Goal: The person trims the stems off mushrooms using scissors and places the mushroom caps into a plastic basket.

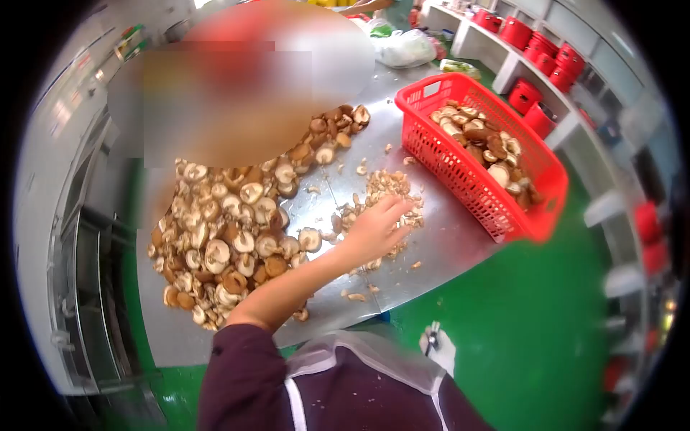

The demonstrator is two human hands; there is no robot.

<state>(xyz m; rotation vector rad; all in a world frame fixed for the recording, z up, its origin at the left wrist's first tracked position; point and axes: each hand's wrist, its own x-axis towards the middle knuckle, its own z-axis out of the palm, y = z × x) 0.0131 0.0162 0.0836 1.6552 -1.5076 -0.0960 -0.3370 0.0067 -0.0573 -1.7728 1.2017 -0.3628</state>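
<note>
My left hand (379,227) reaches across the steel table with fingers stretched out and apart, palm down. It rests on or just over a pile of small cut mushroom stems (388,187). Left of it lies a big heap of brown mushrooms (230,237), many with pale undersides up. What looks like my right hand (444,352), in a white glove, is low beside my apron, closed around a small metal tool (433,336); its exact kind is too small to tell.
A red plastic basket (460,169) with mushrooms (485,140) stands at the table's right edge. Loose stem bits dot the steel table (345,287). Plastic bags (406,49) lie at the far end. Red buckets (516,32) line shelves at right. A large blurred patch covers the upper left.
</note>
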